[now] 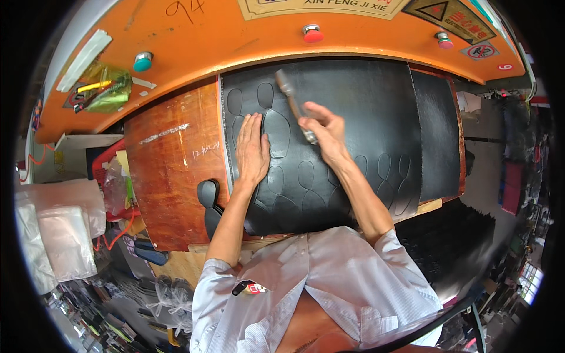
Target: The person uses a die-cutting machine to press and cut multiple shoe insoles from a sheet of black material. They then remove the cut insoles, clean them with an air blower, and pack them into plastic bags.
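A wide black sheet (pixel 365 106), scored with sole-shaped outlines, covers the table before me. My left hand (pixel 252 150) lies flat on it, fingers stretched out together, beside a large sole outline (pixel 276 132). Above the sheet, my right hand (pixel 325 132) grips a slim tool (pixel 292 103) with a brown middle and shiny ends. Motion smears the tool, so its exact kind is unclear. Loose black sole-shaped pieces (pixel 208 193) are stacked near my left forearm, at the sheet's left edge.
An orange machine (pixel 235 41) with red buttons (pixel 313 34) and a green button (pixel 143 62) spans the far side. Reddish-brown board (pixel 170 159) extends left. Clear plastic bags (pixel 65 235) hang at far left, near a red basket (pixel 100 162). Dark material (pixel 453 235) lies at lower right.
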{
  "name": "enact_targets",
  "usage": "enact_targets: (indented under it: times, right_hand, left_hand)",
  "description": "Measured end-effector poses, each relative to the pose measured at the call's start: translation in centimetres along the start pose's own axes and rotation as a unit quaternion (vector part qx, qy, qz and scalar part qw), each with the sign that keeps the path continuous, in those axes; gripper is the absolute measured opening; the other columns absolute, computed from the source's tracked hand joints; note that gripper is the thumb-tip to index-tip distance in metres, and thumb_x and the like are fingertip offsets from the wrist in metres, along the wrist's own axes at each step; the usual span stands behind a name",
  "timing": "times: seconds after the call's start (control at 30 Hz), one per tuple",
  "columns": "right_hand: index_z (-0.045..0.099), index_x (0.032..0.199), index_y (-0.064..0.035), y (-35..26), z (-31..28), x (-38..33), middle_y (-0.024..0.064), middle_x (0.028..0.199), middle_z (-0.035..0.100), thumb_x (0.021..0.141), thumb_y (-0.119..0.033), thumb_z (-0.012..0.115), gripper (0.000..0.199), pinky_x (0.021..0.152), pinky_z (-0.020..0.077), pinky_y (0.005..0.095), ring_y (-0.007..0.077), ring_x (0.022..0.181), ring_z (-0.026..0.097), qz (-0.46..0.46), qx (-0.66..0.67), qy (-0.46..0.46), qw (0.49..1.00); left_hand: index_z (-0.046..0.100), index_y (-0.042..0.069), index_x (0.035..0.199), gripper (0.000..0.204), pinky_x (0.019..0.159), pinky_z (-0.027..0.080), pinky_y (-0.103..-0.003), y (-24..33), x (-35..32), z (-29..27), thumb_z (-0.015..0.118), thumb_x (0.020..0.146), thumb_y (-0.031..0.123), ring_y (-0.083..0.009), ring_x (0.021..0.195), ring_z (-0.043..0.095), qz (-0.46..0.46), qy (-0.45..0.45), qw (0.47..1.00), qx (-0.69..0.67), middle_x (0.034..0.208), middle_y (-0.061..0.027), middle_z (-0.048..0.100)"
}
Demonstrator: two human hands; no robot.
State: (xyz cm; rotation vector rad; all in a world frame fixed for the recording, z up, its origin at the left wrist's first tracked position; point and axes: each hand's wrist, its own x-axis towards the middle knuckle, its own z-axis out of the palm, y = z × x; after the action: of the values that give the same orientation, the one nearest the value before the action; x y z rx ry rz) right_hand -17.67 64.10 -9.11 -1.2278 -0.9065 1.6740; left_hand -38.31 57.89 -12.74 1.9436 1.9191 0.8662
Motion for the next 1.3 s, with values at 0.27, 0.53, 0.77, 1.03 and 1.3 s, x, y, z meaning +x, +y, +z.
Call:
enact_targets:
  times: [0.27, 0.53, 0.77, 1.03, 1.3]
  right_hand:
    - [0.066, 0.127, 0.009, 1.8, 0.2, -1.6, 0.0244, 0.134, 0.063, 0.07, -0.027, 0.085, 0.069, 0.102, 0.0509, 0.0469, 0.0381, 0.119, 0.056, -0.283, -0.482, 0.141, 0.817]
    - [0.06, 0.133, 0.0074, 2.7, 1.4, 1.4, 0.0258, 0.139, 0.055, 0.077, -0.032, 0.084, 0.073, 0.099, 0.0509, 0.049, 0.0444, 0.121, 0.052, -0.302, -0.536, 0.144, 0.775]
    - [0.069, 0.122, 0.002, -2.7, -6.1, 4.6, 0.0164, 0.11, 0.072, 0.088, -0.026, 0.081, 0.045, 0.087, 0.0574, 0.0366, 0.0239, 0.097, 0.07, -0.279, -0.274, 0.188, 0.901]
    - [0.064, 0.096, -0.0001, -19.4, -20.2, 9.3, 0.0017, 0.08, 0.057, 0.103, -0.023, 0.068, 0.024, 0.068, 0.0449, 0.0314, 0.0126, 0.071, 0.048, -0.496, -0.222, 0.368, 0.754]
    - [0.07, 0.105, -0.001, -16.5, -26.4, 4.5, 0.0128, 0.093, 0.068, 0.101, -0.024, 0.068, 0.024, 0.082, 0.0521, 0.0358, 0.0233, 0.086, 0.065, -0.37, -0.373, 0.314, 0.791]
  left_hand:
    - [0.058, -0.001, 0.14, 0.045, 0.122, 0.035, -0.048, 1.0, 0.1, -1.5, 0.064, 0.097, 0.013, -0.0393, 0.144, 0.047, -0.011, 0.073, 0.995, -0.062, 0.144, -0.0213, 0.059]
    - [0.066, -0.005, 0.118, 0.024, 0.094, 0.049, -0.047, 0.7, -12.7, -5.1, 0.063, 0.095, 0.0, -0.0388, 0.104, 0.062, -0.088, 0.19, 0.978, -0.01, 0.114, -0.0217, 0.067]
    - [0.068, -0.001, 0.117, 0.025, 0.082, 0.051, -0.046, 0.2, -16.7, -0.3, 0.057, 0.103, 0.017, -0.038, 0.09, 0.065, -0.218, 0.245, 0.945, 0.018, 0.1, -0.0175, 0.068]
    - [0.07, -0.002, 0.106, 0.03, 0.078, 0.05, -0.054, -2.2, -7.9, 0.3, 0.054, 0.106, 0.024, -0.0463, 0.088, 0.067, -0.2, 0.242, 0.949, 0.03, 0.096, -0.0259, 0.072]
    - [0.068, 0.003, 0.095, 0.038, 0.072, 0.047, -0.061, -3.4, 0.3, -1.1, 0.05, 0.107, 0.034, -0.0529, 0.08, 0.065, -0.224, 0.193, 0.955, 0.038, 0.082, -0.0296, 0.068]
